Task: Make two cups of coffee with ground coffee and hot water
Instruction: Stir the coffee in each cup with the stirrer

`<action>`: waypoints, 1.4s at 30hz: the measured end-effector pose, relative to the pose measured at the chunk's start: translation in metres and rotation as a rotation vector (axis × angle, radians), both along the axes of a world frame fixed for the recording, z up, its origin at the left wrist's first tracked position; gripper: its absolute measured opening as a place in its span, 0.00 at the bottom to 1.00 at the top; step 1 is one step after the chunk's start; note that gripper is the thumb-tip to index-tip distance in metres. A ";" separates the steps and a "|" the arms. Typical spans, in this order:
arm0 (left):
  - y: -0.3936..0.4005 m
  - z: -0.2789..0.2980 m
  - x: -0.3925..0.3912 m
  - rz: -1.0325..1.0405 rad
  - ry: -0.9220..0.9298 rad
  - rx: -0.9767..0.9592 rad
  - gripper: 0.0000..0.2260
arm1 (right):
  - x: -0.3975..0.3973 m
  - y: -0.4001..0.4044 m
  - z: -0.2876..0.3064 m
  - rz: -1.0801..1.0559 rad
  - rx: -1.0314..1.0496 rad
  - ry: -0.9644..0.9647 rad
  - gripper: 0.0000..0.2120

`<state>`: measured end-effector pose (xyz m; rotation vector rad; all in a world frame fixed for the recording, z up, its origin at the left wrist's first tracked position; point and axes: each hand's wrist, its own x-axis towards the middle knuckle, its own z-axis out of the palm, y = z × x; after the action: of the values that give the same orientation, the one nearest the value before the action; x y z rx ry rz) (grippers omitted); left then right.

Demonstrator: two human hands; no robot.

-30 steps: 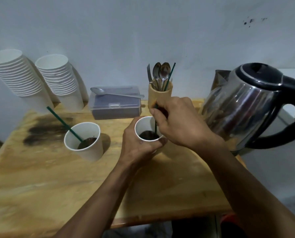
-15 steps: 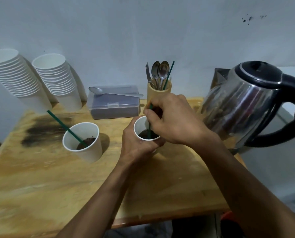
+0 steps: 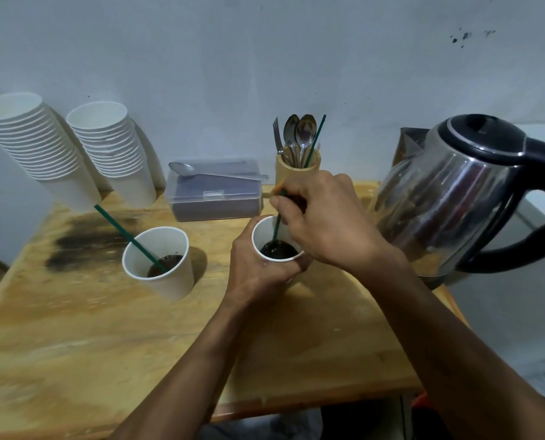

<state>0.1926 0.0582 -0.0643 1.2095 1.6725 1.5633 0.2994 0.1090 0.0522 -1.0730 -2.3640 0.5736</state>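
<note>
The green stirrer (image 3: 276, 224) has swung from the cup's right side to its left over the last second, so stirring is under way and this second paper cup (image 3: 266, 234) looks nearly finished. The right hand (image 3: 323, 222) pinches the thin plastic stick; the left hand (image 3: 258, 269) wraps the smooth white cup on the worn wooden desk (image 3: 74, 338). Left of both hands, the other cup (image 3: 161, 265) holds dark coffee and its own stirrer. The shiny steel kettle (image 3: 461, 198) stands right of the right hand.

left hand (image 3: 258, 268): bare | right hand (image 3: 325, 223): bare | forearms: bare, sleeveless
</note>
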 end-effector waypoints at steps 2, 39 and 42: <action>0.001 -0.001 0.000 0.010 0.019 -0.013 0.32 | 0.001 0.003 -0.001 -0.039 0.050 -0.044 0.09; 0.002 -0.003 -0.001 0.002 0.018 -0.006 0.28 | -0.004 0.005 0.002 -0.012 -0.046 -0.031 0.06; 0.002 -0.003 0.000 0.023 0.023 -0.012 0.30 | -0.003 0.007 0.000 -0.081 0.034 -0.058 0.08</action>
<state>0.1928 0.0606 -0.0674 1.2108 1.7140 1.5566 0.2969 0.1162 0.0521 -1.1797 -2.3585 0.4779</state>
